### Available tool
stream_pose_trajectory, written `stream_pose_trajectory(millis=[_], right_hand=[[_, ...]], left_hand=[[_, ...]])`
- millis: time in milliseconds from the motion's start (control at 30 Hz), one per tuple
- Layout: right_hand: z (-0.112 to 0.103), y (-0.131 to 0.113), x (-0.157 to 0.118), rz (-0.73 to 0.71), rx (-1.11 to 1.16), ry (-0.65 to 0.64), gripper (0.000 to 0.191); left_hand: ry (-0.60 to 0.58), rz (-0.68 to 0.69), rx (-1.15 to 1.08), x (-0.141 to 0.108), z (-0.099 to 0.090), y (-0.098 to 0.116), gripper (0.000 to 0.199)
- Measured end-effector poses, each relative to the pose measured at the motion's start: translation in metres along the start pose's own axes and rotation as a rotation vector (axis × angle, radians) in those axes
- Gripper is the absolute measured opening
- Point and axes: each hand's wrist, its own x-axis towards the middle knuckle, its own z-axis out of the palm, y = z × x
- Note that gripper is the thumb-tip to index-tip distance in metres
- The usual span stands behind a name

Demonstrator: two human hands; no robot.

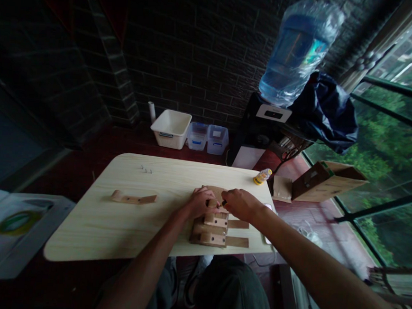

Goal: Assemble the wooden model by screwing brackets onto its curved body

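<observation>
On the table's right half lies a brown cardboard-like assembly with several strips, each showing dark dots and a rounded raised end. Two of the strips stick out past its right side. My left hand is at the assembly's far part, its fingers closed round the raised end of a brown strip. Close beside it, my right hand is closed in a pinch on something small and dark, mostly hidden by the fingers. A separate brown strip with a curled end lies at the left.
Small metal pieces lie near the far edge of the pale table. A small bottle with yellow stands at the far right corner. Beyond are plastic bins, a water dispenser and a cardboard box.
</observation>
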Motion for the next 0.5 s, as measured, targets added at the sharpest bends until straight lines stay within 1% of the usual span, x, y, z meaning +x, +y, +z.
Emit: stream_pose_trajectory(millis=[200, 367, 500], right_hand=[[-0.0001, 0.0017, 0.0055, 0.019, 0.031, -0.036, 0.029], [-0.0005, -0.0011, 0.0036, 0.058, 0.050, -0.008, 0.032], [-0.0028, 0.0033, -0.0007, 0.021, 0.089, -0.023, 0.032]], left_hand=[[-0.012, 0.002, -0.004, 0.0000, -0.0008, 0.0002, 0.020], [-0.009, 0.000, 0.008, -0.0004, -0.0021, 0.0031, 0.017], [-0.005, 0.006, -0.003, -0.0008, -0.0026, 0.0040, 0.017]])
